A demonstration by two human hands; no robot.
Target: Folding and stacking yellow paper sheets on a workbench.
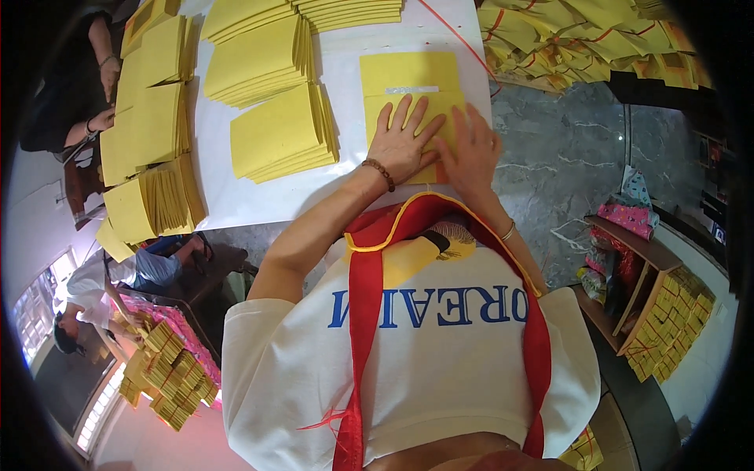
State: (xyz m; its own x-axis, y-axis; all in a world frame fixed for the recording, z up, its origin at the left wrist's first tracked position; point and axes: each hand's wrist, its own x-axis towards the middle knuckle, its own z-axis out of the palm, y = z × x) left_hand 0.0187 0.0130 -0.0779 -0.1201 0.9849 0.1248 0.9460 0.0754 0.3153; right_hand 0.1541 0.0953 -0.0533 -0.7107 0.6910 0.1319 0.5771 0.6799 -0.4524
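A yellow paper envelope lies on the white table in front of me, with a pale shiny strip across it. My left hand, a beaded bracelet at its wrist, is spread flat on the lower part of the envelope. At the envelope's right edge is my right hand, its fingers stretched out and slightly blurred. Nothing shows in its grasp. The two thumbs are close together. Part of the envelope's lower half is hidden under my hands.
Fanned stacks of yellow envelopes stand to the left on the white table; more piles line its left edge. Yellow bundles lie beyond the right edge. A red cord crosses the far right corner. Other people are at the left.
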